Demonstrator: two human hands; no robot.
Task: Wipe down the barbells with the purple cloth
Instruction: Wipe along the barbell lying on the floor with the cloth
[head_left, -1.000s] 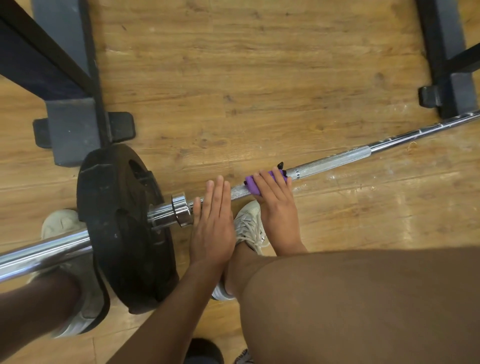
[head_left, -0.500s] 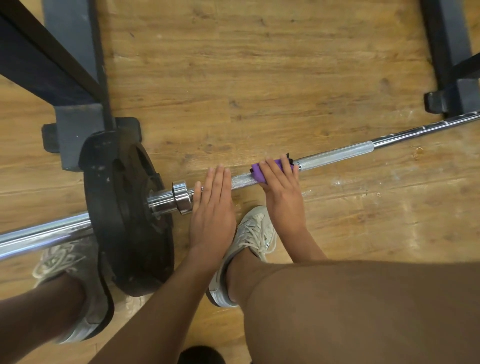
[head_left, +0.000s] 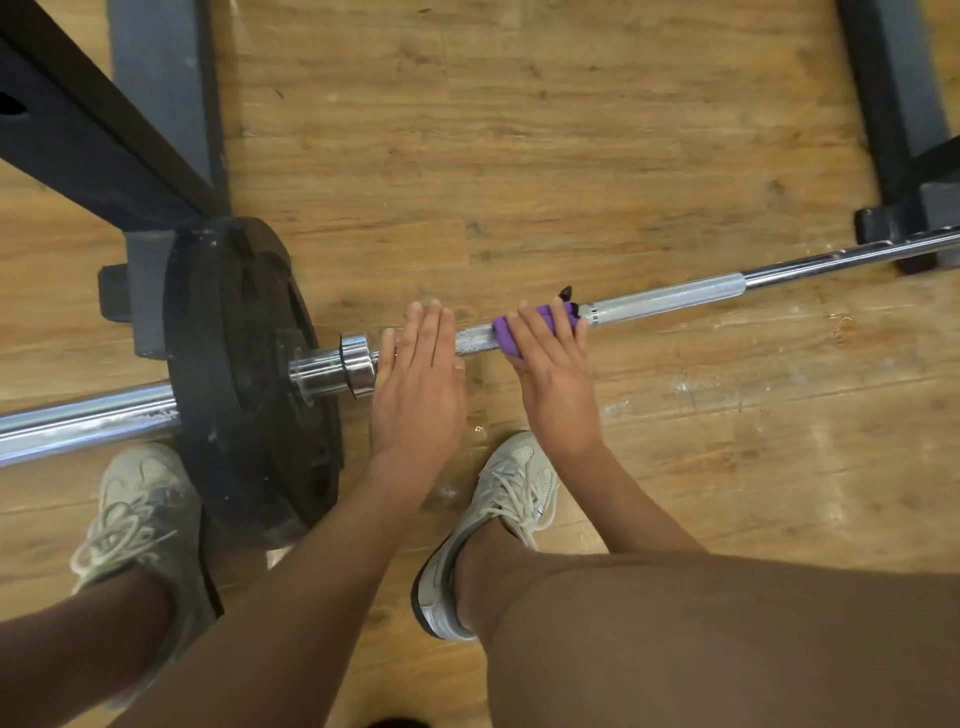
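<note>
**Position.** My right hand (head_left: 556, 384) lies over the purple cloth (head_left: 503, 335). The fingers curve across it and clamp it onto the knurled section of the barbell shaft (head_left: 667, 299); the thumb is hidden beneath. My left hand (head_left: 418, 387) is flat, fingers straight and pressed together. It rests on the shaft just beside the chrome collar (head_left: 357, 364) and the black weight plate (head_left: 234, 374).

**Risks noted.**
1. The bar sits on its plate on the wooden floor (head_left: 571, 156), and a flat palm is a weak brake. A firm stroke could roll the bar toward my right shoe (head_left: 498, 514), which is close under the shaft.
2. The knurling is likely to snag the cloth and bunch it, leaving patches unwiped.
3. Only a small wad covers the bar, so the underside may be missed.
4. A stroke toward the collar would run into my left fingers.
</note>
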